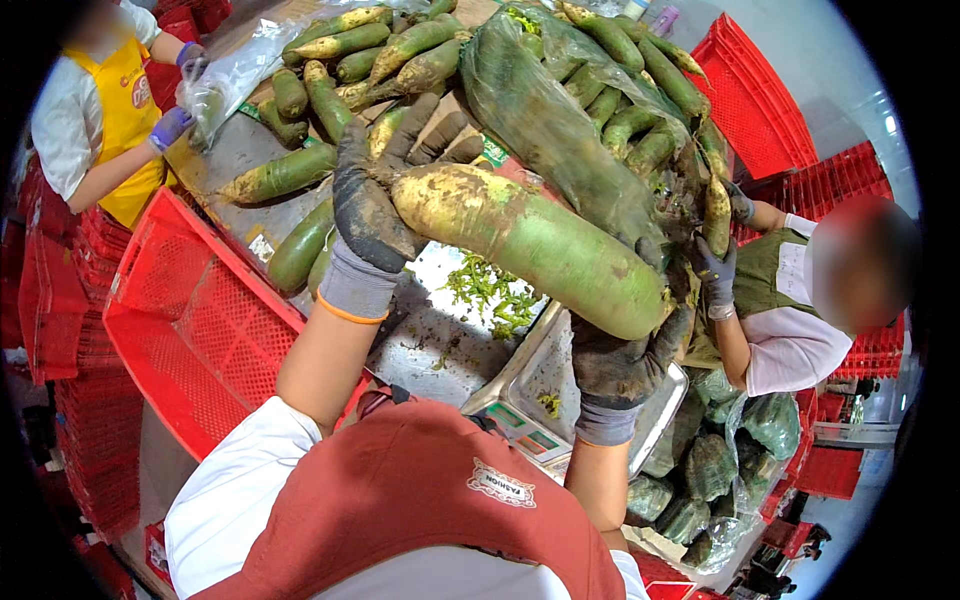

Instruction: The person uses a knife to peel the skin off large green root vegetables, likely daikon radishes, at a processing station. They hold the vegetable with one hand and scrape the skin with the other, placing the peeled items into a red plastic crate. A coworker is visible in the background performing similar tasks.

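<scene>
A large green radish point(525, 244), pale and soil-stained toward its root end, is held between my two gloved hands above the metal table point(420, 360). My left hand point(367, 210), in a dirty grey-black work glove, is at the root end with its fingers spread. My right hand point(619, 367), gloved alike, supports the leaf end from below. Under the radish are scattered green leaf trimmings point(499, 300) and bits of soil. A weighing scale with a metal pan point(536, 360) stands beside my right wrist. More green radishes point(412, 56) are piled beyond my hands.
Green plastic film point(540, 127) covers part of the pile. A red plastic crate point(217, 330) is at left, another point(750, 97) at far right. Bagged produce point(705, 472) lies lower right. One co-worker point(112, 112) handles clear bags; another point(787, 300) holds a smaller radish point(718, 214).
</scene>
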A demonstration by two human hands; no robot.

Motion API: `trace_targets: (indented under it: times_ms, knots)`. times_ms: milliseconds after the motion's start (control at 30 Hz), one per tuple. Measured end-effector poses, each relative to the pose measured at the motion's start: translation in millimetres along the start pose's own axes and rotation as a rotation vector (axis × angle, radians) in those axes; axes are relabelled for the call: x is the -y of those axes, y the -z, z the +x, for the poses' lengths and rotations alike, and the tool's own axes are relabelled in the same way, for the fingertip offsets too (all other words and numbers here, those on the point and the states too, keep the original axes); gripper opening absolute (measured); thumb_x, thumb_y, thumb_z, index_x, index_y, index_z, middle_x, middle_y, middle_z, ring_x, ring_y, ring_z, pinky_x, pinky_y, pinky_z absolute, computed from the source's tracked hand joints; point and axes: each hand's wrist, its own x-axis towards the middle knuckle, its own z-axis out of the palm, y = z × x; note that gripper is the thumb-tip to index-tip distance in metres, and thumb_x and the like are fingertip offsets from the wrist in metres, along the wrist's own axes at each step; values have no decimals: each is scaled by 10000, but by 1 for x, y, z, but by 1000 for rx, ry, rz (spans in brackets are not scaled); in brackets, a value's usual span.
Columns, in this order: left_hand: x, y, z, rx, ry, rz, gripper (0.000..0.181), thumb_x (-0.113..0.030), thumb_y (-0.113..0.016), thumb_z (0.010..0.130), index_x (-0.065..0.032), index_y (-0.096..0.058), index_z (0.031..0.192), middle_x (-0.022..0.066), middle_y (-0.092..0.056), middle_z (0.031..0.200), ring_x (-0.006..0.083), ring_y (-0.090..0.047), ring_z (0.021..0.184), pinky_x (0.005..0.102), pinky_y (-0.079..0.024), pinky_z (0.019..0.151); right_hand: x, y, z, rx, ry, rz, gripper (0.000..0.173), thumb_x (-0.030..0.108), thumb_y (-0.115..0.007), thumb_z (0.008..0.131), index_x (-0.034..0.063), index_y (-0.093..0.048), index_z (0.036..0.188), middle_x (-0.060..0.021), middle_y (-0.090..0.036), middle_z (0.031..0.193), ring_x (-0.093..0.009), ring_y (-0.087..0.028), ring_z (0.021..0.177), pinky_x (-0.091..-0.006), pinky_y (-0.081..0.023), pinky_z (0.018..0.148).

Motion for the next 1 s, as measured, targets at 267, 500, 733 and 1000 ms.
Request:
trace_targets:
  times_ms: [267,500,733,1000]
  knots:
    - [1,22,2,-57,196,-197,623,-461,-389,873,-12,-323,1299,216,-388,1282,401,-361,1190,566,-304,966,13,18,-12,116,112,-510,607,333,-526,828,79,-306,1333,-155,-339,1347,-327,-322,1240,-509,-235,1029]
    - [-6,-6,-7,63,254,-70,611,-481,-364,884,-42,-329,1308,235,-318,1330,405,-330,1211,564,-271,986,20,36,-3,8,141,-644,500,269,-501,864,61,-361,1297,-136,-395,1306,-328,-404,1181,-529,-350,961]
    - [-8,-26,-15,92,236,39,641,-516,-327,885,-28,-341,1300,268,-362,1284,412,-387,1166,562,-310,960,23,37,-2,-31,37,-528,514,364,-488,873,57,-381,1271,-168,-436,1257,-353,-482,1092,-530,-496,781]
    - [-13,-34,-25,128,297,65,695,-558,-292,876,-5,-356,1290,263,-390,1270,392,-426,1144,527,-318,966,24,33,-4,-67,-11,-506,563,476,-463,855,63,-400,1233,-159,-491,1178,-352,-554,938,-469,-519,591]
